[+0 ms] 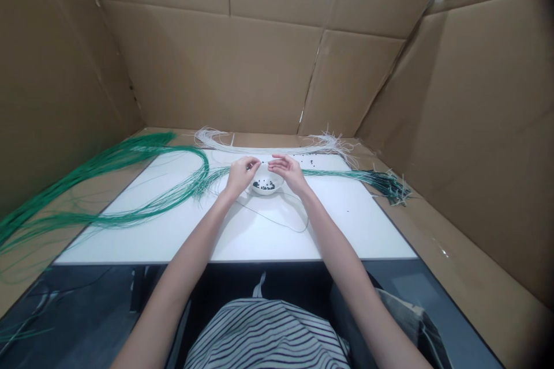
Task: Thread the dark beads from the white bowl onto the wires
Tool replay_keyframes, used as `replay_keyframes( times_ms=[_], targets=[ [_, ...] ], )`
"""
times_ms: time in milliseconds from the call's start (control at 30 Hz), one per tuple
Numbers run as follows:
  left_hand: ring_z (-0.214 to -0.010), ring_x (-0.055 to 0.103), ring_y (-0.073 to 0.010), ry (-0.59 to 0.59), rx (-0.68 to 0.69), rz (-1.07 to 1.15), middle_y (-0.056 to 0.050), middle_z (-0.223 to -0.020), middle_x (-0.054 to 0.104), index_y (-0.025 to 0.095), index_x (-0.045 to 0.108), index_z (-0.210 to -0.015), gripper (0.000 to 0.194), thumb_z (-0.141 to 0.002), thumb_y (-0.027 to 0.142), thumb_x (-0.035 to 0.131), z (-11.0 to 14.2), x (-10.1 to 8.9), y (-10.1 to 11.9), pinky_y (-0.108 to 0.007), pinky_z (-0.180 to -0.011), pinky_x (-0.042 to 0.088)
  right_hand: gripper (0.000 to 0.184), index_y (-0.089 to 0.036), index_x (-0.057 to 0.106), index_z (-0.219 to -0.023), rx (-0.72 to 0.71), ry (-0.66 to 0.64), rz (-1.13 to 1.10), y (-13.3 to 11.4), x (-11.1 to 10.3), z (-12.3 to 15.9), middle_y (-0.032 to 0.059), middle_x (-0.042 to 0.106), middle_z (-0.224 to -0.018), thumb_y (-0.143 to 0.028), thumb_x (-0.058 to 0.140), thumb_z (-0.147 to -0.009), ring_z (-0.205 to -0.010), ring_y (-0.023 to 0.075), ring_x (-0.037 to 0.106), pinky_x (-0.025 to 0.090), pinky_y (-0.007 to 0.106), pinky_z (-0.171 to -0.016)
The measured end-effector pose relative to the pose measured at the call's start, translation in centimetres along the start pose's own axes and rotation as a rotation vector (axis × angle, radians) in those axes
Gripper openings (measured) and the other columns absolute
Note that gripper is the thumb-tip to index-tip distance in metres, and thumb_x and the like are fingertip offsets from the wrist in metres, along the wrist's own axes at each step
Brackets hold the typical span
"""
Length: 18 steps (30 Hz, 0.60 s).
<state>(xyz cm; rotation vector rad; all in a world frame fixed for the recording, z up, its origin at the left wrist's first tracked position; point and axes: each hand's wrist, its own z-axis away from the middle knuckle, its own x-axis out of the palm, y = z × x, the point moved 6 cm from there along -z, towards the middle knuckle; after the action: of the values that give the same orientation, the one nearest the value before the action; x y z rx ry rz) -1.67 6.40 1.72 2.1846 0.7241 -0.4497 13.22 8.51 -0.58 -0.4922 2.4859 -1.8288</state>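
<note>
Above a small white bowl (pixel 267 191), my two hands face each other. Thumb and finger of my left hand (pixel 242 174) are pinched together, with a tiny dark speck by their tips; what they grip is too small to make out. My right hand (pixel 289 172) is close by, its fingers stretched toward the left fingertips and slightly apart, with nothing visible in them. Several small black beads (pixel 264 185) lie at the bottom of the bowl. A thin cord (pixel 277 222) loops over the white board in front of the bowl; where its ends go is hidden.
Long green strands (pixel 151 216) sweep in from the left. A dark green bundle (pixel 385 183) extends right, behind my hands. White strands (pixel 270 150) lie along the far edge of the white board (pixel 268 248). Loose black bits (pixel 311 162) are scattered there. Cardboard walls (pixel 277 69) surround the table.
</note>
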Motion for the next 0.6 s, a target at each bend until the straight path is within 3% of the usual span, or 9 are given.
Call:
replay_keyframes(
  times_ms=[300, 600],
  targets=[
    [-0.067, 0.055, -0.0131, 0.054, 0.016, 0.049, -0.003, -0.075, 0.063, 0.018, 0.061, -0.076, 0.016, -0.078, 0.028, 0.049, 0.0, -0.7, 0.4, -0.024, -0.065, 0.043, 0.036, -0.016, 0.061, -0.082, -0.034, 0.102, -0.111, -0.2, -0.8, 0.1, 0.0029, 0.064, -0.082, -0.026, 0.075, -0.051, -0.074, 0.0165, 0.063, 0.05, 0.039, -0.08],
    [-0.065, 0.052, -0.0121, 0.095, 0.046, 0.059, -0.002, -0.072, 0.06, 0.017, 0.059, -0.074, 0.015, -0.078, 0.026, 0.048, 0.2, -1.2, 1.6, -0.023, -0.062, 0.042, 0.023, -0.015, 0.066, -0.063, 0.036, 0.231, -0.189, 0.2, -1.5, 0.0, 0.0026, 0.066, -0.071, -0.03, 0.076, -0.048, -0.075, 0.0152, 0.062, 0.048, 0.033, -0.087]
  ],
)
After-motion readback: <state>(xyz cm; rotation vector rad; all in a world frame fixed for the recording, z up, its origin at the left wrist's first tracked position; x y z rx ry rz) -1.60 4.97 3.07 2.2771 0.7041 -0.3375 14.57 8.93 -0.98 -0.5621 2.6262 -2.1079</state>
